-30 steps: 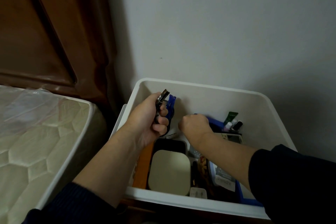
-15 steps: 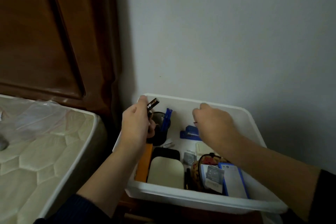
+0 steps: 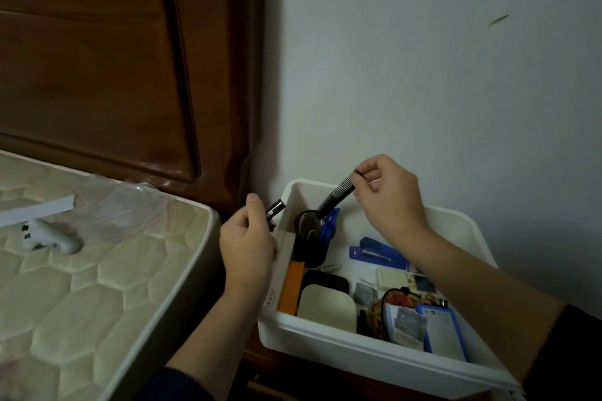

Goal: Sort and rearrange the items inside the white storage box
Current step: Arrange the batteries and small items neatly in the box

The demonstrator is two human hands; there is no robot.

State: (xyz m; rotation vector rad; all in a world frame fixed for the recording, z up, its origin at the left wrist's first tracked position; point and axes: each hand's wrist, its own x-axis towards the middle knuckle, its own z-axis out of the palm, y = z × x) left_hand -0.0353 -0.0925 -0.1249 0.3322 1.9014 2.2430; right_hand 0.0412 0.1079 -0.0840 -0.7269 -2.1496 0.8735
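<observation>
While the white storage box (image 3: 374, 355) stood at five o'clock from the bed (image 3: 97, 286), we pinched a black comb (image 3: 337, 197) by its toothed end with our right hand (image 3: 387, 202), at twelve o'clock over the box. We judged it light, stiff and a little slippery. Our left hand (image 3: 249, 244), at nine o'clock, curled around a small dark battery (image 3: 276, 208).

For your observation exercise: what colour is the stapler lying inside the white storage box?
Blue. The stapler shows best in the head view, below the right hand.
</observation>
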